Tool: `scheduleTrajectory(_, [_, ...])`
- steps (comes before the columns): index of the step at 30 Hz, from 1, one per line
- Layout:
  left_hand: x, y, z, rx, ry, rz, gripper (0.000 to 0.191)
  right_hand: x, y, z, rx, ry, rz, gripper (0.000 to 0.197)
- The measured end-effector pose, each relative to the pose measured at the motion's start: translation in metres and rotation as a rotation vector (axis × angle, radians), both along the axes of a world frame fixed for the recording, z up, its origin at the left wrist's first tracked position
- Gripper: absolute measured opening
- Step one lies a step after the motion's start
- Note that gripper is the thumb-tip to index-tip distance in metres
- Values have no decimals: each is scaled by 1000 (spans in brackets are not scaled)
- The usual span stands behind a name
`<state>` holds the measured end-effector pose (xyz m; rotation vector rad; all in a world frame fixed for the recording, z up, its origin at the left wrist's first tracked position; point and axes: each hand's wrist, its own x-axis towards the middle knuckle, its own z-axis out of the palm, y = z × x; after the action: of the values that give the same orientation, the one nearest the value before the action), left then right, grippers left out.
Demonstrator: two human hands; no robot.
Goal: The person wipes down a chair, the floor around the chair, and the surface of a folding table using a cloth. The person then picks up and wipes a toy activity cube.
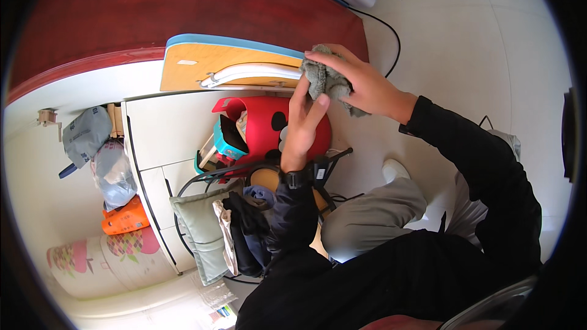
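A crumpled grey-green fluffy cloth [326,78] is held up between my two hands. My right hand [367,85] grips its upper and right side, the fingers over the top. My left hand [300,123], with a black watch on the wrist, pinches the lower left part between thumb and fingers. Just behind the cloth stands a folding table [257,57] on its edge, wood-coloured underneath with a blue rim. Its white tubular leg [257,72] is folded flat, and the cloth and hands hide the table's right end.
A dark red wooden surface [192,4] lies behind the folding table. Below are a red bin [261,119] with toys, a white cabinet [169,133], and a chair holding a green cushion [199,229] and clothes [247,224]. A black cable [398,39] runs onto the floor.
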<state>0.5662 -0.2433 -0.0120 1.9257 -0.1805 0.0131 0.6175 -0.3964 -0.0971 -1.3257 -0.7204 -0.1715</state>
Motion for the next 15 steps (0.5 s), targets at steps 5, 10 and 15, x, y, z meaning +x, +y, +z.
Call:
scheduleTrajectory(5, [17,22,91,705,-657,155,43,8,5,-11,124,37,-272,72])
scheduleTrajectory(10, [82,30,148,1046,-1151,183,46,27,12,3,266,87,-524,73])
scheduleTrajectory(15, [114,58,152,955,-1028,25,38,44,-20,35,704,366,-108,76])
